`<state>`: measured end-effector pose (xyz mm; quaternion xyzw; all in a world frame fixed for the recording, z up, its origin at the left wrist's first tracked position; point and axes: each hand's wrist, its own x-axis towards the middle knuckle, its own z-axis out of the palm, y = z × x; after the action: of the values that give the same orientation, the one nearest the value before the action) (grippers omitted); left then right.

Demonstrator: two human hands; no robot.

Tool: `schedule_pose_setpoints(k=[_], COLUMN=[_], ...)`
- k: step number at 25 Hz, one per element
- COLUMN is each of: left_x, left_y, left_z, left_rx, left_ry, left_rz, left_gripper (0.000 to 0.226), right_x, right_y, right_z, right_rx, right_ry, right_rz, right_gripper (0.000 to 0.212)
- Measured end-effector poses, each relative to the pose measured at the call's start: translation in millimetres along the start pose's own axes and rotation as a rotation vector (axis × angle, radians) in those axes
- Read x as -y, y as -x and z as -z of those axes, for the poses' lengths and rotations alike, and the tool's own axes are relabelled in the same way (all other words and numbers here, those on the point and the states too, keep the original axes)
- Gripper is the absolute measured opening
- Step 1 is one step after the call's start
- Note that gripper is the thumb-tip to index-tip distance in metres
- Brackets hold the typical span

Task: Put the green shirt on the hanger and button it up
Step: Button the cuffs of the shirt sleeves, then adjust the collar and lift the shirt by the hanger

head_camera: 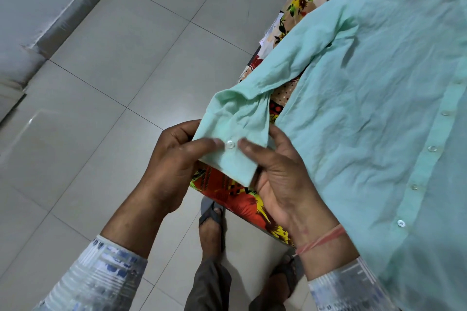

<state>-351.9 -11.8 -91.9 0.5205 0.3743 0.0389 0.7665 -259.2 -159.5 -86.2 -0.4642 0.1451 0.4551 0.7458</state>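
The pale green shirt (pixel 366 98) lies spread on a bed, its front placket with several white buttons running down the right side. One sleeve reaches off the bed edge toward me. My left hand (pixel 174 159) and my right hand (pixel 275 174) both grip that sleeve's cuff (pixel 227 159), thumbs on either side of a white cuff button (pixel 230 144). No hanger is in view.
The bed carries a bright floral sheet (pixel 235 192) in red, yellow and beige. Grey floor tiles (pixel 113 70) fill the left, with a wall base (pixel 58 23) at the far left. My feet in sandals (pixel 212 217) stand beside the bed edge.
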Motion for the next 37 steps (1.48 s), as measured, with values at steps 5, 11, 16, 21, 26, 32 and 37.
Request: schedule_pose_setpoints(k=[5, 11, 16, 21, 26, 32, 37], left_x=[0.3, 3.8, -25.7, -58.1, -58.1, -32.8, -14.6], left_y=[-5.1, -18.7, -41.3, -84.8, -128.1, -181.8, -210.5], left_z=[-7.3, 12.8, -14.3, -106.6, -229.0, -378.4, -498.6], left_rx=[-0.207, -0.132, -0.313, -0.095, 0.067, 0.091, 0.085], left_ry=[-0.031, -0.614, -0.846, -0.733, -0.667, -0.625, -0.62], left_rz=[0.026, 0.123, -0.212, -0.345, -0.373, -0.366, -0.299], left_gripper=[0.011, 0.024, 0.046, 0.03, 0.026, 0.023, 0.022], right_x=[-4.0, -10.0, 12.1, 83.8, 169.5, 257.0, 335.5], right_y=[-6.8, -13.0, -18.7, -37.5, -46.0, -51.3, -49.5], right_z=[16.3, 31.0, 28.0, 40.2, 110.5, 230.6, 332.8], right_rx=[-0.093, -0.096, -0.378, -0.506, -0.657, -0.753, -0.767], right_ry=[0.235, 0.469, 0.918, 0.841, 0.81, 0.743, 0.748], right_rz=[0.191, 0.111, 0.348, 0.63, 0.799, 0.839, 0.799], right_gripper=[0.09, 0.08, 0.038, 0.033, 0.041, 0.042, 0.04])
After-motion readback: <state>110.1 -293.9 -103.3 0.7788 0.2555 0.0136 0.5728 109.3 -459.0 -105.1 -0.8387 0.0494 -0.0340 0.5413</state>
